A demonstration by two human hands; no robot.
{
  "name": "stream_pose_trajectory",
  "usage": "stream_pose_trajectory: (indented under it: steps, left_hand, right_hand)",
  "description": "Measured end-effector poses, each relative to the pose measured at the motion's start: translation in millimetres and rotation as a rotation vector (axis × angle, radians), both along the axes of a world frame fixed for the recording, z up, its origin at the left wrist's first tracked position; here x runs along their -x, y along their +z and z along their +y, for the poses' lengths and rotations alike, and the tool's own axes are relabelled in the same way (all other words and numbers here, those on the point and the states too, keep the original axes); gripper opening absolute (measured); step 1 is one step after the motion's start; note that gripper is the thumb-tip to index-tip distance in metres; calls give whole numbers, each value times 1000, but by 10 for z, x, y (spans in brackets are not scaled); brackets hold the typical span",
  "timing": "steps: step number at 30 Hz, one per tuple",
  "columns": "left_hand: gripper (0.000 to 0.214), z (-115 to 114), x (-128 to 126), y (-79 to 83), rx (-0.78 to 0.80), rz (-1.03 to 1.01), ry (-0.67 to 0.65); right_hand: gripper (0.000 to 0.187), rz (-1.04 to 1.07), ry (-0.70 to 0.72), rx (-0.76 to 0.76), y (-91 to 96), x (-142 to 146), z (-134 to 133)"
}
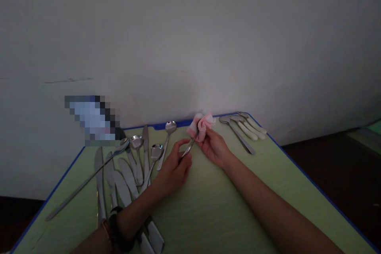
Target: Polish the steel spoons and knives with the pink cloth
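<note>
The fingers (182, 146) of the left hand (174, 170) were closed in a pinch around the handle of a slim, silver-coloured metal utensil (188, 150). It was held just above the pale green, blue-edged desk (238, 202), near the middle of its far side, with its working end hidden inside a pink-and-white folded cloth (201, 124). That folded cloth was gripped by the fingers (206, 139) of the right hand (214, 147), which were curled tightly about it, so it could not be told whether a spoon, fork or knife was being handled. The step in hand was judged to be the wiping of the metal utensil. It would be done well if the handle were pinched firmly and low, the cloth were pressed evenly round the hidden end, and the piece were turned so that every face was rubbed. If the hidden end proved to be a blade, the cloth should be drawn away from its edge. A loose spread of plain steel knives and spoons (127, 170) lay just left of the left hand, and a small row of white-handled cutlery (248, 127) was set apart on the right. No brand, label or writing could be read. A pixelated object (92, 121) at the far left corner was too obscured to identify.
</note>
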State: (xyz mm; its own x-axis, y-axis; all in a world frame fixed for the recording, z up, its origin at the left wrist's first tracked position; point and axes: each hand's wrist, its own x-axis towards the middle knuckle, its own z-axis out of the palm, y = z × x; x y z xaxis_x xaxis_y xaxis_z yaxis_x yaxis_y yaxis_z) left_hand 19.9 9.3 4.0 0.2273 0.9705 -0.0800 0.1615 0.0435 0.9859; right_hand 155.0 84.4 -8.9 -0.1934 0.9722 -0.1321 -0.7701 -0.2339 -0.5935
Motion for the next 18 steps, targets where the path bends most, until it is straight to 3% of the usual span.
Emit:
stream_pose_trajectory:
  steps: [3,6,18]
  left_hand:
    - [39,25,31,8,-36,-57,73]
    - [40,69,68,11,-28,-72,119]
    - [53,83,78,-13,36,-113,106]
  right_hand:
    - [13,-46,102,-23,-8,-18,-20]
    - [15,-59,116,-21,-8,-18,-38]
    - [24,2,126,68,54,-68,-31]
